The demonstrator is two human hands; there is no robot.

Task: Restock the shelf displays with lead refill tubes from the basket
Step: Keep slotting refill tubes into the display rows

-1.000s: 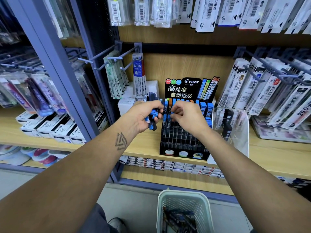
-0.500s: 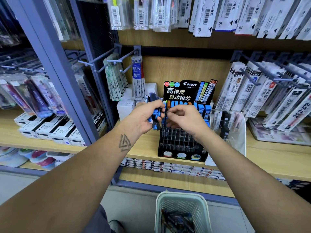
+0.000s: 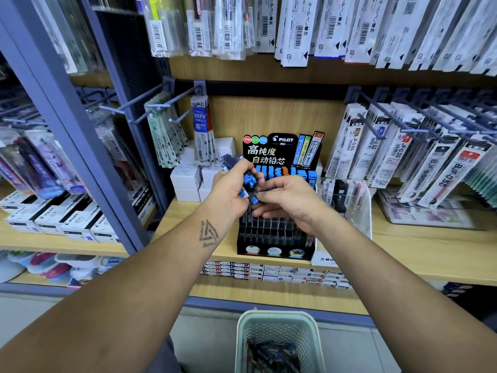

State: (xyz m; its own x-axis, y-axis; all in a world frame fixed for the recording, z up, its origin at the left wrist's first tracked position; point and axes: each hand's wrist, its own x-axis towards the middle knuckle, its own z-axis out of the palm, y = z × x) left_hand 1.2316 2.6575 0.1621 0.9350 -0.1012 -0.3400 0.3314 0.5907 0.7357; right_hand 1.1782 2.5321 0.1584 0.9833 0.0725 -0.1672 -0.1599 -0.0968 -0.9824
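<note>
Both bare forearms are stretched forward from the lower corners of the view, converging at the centre, and a dark triangular tattoo is seen on the inner left wrist. The left hand [image 3: 231,185] is raised with its fingers [image 3: 248,168] curled round a bundle of blue-capped lead refill tubes [image 3: 248,184]. The right hand [image 3: 291,201] is held palm-down just beside it, its fingertips [image 3: 262,196] pinching one tube of that bundle.

One head-worn camera looks forward and down, close to the shelf [image 3: 403,254], with the floor basket [image 3: 278,317] at the bottom edge.
</note>
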